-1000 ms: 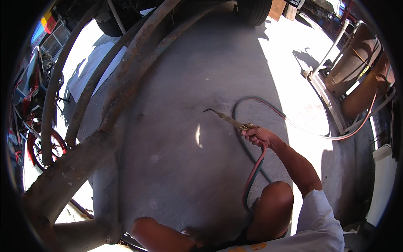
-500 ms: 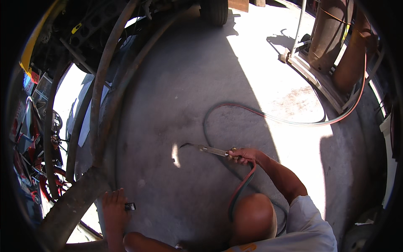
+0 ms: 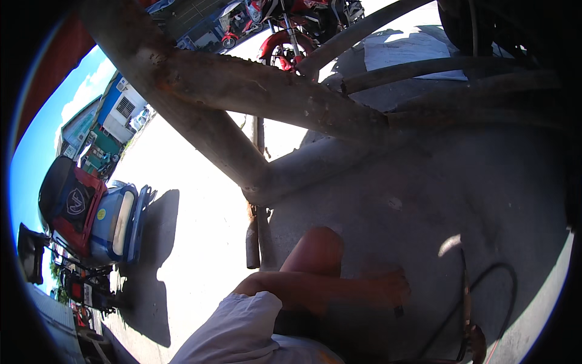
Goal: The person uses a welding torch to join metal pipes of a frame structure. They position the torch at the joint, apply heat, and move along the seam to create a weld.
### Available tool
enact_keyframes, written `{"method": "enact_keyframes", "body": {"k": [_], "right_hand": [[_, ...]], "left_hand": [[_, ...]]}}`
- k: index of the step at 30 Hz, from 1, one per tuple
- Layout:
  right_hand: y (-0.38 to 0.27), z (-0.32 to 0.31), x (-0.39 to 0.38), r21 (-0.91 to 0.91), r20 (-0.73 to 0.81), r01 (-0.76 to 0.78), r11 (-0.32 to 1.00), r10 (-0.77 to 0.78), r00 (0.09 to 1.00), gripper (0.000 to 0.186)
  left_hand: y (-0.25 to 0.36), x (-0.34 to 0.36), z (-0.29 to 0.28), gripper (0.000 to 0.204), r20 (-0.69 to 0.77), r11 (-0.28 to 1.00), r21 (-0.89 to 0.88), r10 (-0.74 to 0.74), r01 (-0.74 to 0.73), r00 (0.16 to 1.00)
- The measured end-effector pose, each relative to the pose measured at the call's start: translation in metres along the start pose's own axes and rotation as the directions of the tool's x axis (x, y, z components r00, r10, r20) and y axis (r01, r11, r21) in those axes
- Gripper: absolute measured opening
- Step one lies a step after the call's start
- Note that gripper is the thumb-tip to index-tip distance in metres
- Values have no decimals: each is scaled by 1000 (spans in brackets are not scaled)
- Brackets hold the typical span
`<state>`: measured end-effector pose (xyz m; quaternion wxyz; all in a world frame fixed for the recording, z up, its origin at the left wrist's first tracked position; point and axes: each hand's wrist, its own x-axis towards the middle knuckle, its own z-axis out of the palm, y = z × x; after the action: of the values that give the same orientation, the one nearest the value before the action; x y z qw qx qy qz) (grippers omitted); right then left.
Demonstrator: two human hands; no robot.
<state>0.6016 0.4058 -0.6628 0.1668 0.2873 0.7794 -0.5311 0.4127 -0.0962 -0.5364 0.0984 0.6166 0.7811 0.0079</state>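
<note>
My right hand (image 3: 478,344) is at the lower right edge, partly in shadow, gripping a gas torch (image 3: 467,303). The torch's thin dark tip points away from me, beside a small bright patch of light on the concrete. Its hose (image 3: 514,282) loops on the floor to the right of it. My left hand (image 3: 388,285) is blurred and dim in front of my knee, its fingers curled. A small black cylinder-like object (image 3: 398,311) sticks out of it; its kind I cannot make out. Ahead of my knee stands a frame of thick rusty welded pipes (image 3: 242,82).
A short rusty pipe (image 3: 252,242) shows below the frame's corner. A red motorcycle (image 3: 285,45) stands beyond the frame, with a white sheet (image 3: 412,54) on the ground to its right. At the left, a vehicle with a blue and red body (image 3: 109,212) is parked in sunlight.
The view has swung far to the left, bringing the pipe frame and the yard into sight. The torch and right hand now appear at the lower right; the gas cylinders are out of view.
</note>
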Motion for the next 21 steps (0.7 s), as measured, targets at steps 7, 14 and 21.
{"method": "enact_keyframes", "body": {"k": [7, 14, 21], "right_hand": [[-241, 69, 63, -390, 298, 327, 861, -218, 929, 65], [-440, 111, 13, -575, 566, 449, 684, -64, 822, 63], [-467, 100, -101, -655, 682, 569, 498, 65, 728, 66]], "left_hand": [[19, 18, 4, 40, -30, 947, -309, -97, 83, 995], [27, -12, -59, 37, -17, 857, -447, -293, 254, 956], [43, -59, -124, 35, 113, 730, -552, -412, 402, 904]]}}
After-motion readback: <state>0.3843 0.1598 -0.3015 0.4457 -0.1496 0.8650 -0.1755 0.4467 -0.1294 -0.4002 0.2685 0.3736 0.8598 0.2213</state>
